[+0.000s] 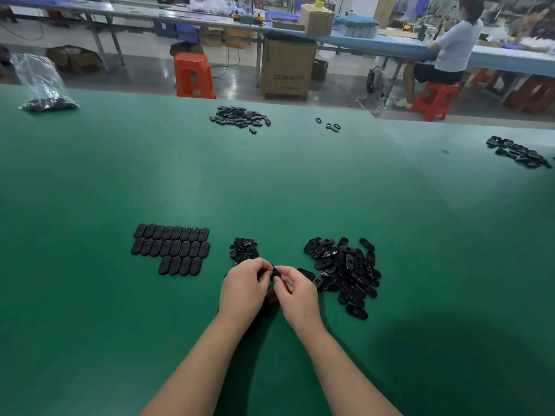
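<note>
Toward the near edge of the green tabletop (270, 181), about midway along it, the left hand (243, 288) and the right hand (295, 291) meet around one black plastic piece (275, 274). Both hands have their fingers curled in, and the fingertips of each pinch the piece from either side, just above the surface. The piece is small, dark and glossy, mostly hidden by the fingers, so its full shape cannot be made out. Just right of the hands lies a loose heap of oval shells (345, 271), black with slot-like openings. Just beyond the left hand sits a little pile of tiny parts (244, 250), and further left flat oval covers (171, 249) lie in three neat rows, touching side by side. Near the far edge is another heap (240, 117), and a clear bag (45, 97) rests at the far left corner.
</note>
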Available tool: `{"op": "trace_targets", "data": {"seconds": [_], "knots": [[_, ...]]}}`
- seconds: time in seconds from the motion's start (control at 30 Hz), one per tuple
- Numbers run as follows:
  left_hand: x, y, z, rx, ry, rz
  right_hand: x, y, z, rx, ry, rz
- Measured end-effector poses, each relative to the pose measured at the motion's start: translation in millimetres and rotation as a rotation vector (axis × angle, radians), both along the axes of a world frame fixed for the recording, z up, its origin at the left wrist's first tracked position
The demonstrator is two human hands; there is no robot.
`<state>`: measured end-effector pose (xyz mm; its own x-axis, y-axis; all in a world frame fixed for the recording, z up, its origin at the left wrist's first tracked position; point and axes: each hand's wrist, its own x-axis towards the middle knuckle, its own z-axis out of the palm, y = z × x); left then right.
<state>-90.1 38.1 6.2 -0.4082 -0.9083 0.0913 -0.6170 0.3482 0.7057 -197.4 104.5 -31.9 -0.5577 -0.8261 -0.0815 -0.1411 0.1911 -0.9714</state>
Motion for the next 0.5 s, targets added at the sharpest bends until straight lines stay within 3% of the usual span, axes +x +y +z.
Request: {"op": "trace_targets", "data": {"seconds": [0.23,0.5], "knots": [[-2,-2,6,0.002,-0.020,0.054,-2,2,2,-0.011,-0.003,0.020],[4,-12,9,0.269,0.119,0.036,-1,5,10,-0.044,-0.023,0.051]]}}
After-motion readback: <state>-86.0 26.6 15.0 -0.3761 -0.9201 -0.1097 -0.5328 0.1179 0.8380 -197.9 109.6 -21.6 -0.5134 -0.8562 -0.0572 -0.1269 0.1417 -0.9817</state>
